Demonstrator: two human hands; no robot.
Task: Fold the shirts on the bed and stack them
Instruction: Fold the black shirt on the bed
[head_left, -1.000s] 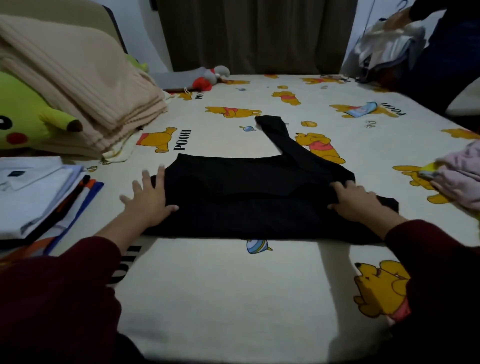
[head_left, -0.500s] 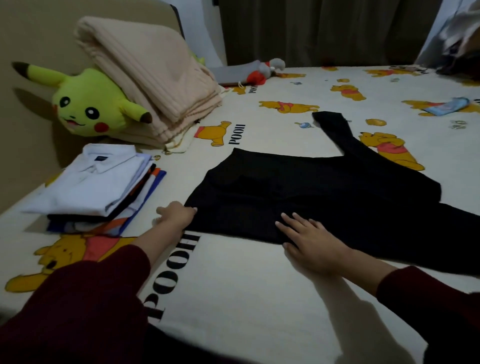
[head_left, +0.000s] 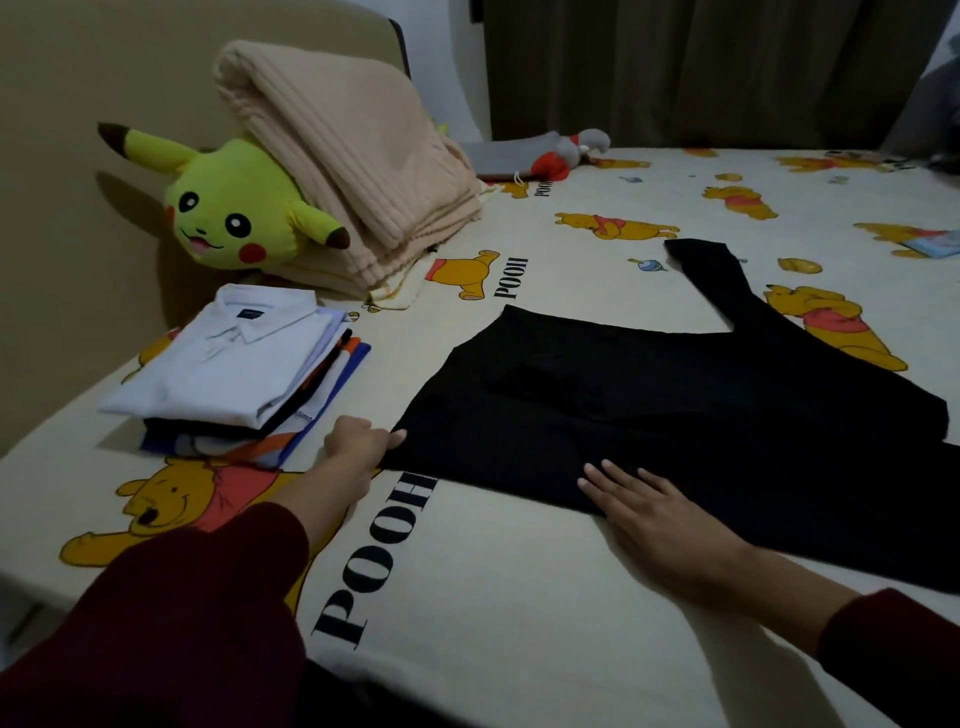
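Pinching black shirt (head_left: 649, 405) corner — left hand (head_left: 358, 441), right hand (head_left: 649, 504) flat

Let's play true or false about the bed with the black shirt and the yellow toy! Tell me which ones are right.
1. The left hand pinches the corner of the black long-sleeved shirt. True.
2. The right hand lies flat on the shirt's near edge. True.
3. The white collared shirt lies at the bottom of the stack of folded shirts. False: it is on top.
4. The yellow plush toy sits on the black shirt. False: it leans by the beige ribbed blanket.
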